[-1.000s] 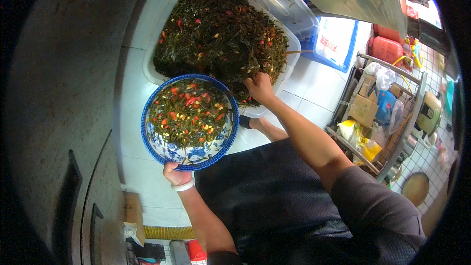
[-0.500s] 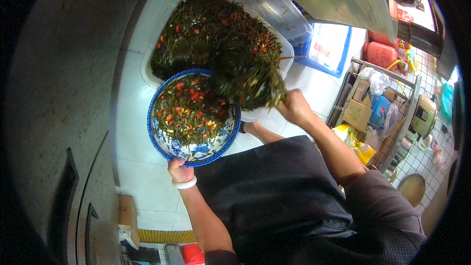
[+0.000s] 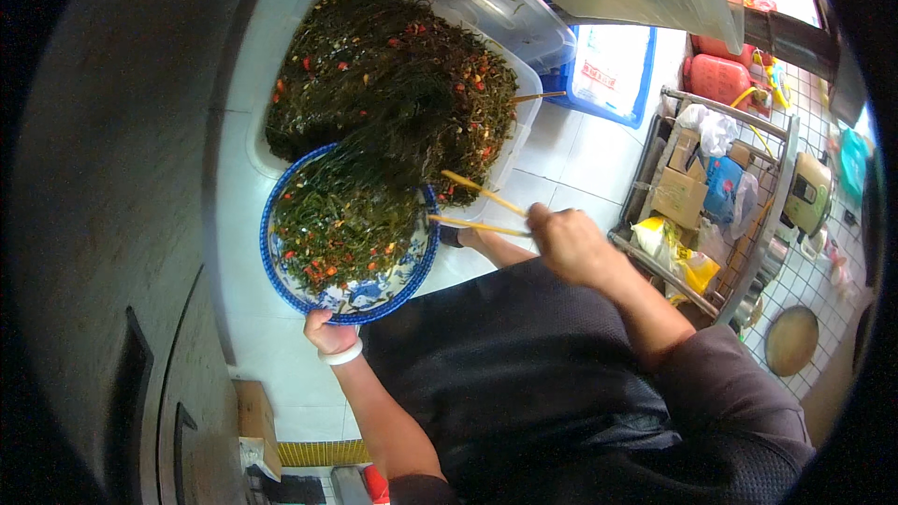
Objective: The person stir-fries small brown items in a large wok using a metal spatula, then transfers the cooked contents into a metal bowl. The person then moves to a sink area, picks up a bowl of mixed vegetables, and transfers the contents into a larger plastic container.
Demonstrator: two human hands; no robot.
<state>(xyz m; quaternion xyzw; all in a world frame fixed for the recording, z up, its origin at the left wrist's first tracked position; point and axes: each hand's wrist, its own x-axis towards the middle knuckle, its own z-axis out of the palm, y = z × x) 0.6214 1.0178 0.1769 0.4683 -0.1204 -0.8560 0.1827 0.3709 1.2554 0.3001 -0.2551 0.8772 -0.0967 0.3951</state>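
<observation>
My left hand (image 3: 329, 335) is closed on the near rim of a blue-and-white patterned bowl (image 3: 367, 297). Shredded dark-green seaweed (image 3: 341, 229) with red and pale bits fills most of it. The bowl overlaps the near left edge of a clear plastic bin (image 3: 526, 126), which holds a large heap of the same seaweed mix (image 3: 346, 37). Gripped in my right hand (image 3: 575, 248) is a pair of wooden chopsticks (image 3: 485, 194), their tips spread apart beside the bowl's right rim. Strands of seaweed stretch between the heap and the bowl.
Another thin wooden stick (image 3: 541, 96) juts over the bin's right rim. Behind it sits a blue-edged crate (image 3: 608, 112). To the right is a metal rack (image 3: 678, 196) with boxes and bags; a large metal surface (image 3: 103, 178) stands close on the left.
The clump of seaweed by my right hand has come off the chopsticks, which now show bare. More green seaweed covers the bowl. Bowl and left hand sit slightly further left and lower.
</observation>
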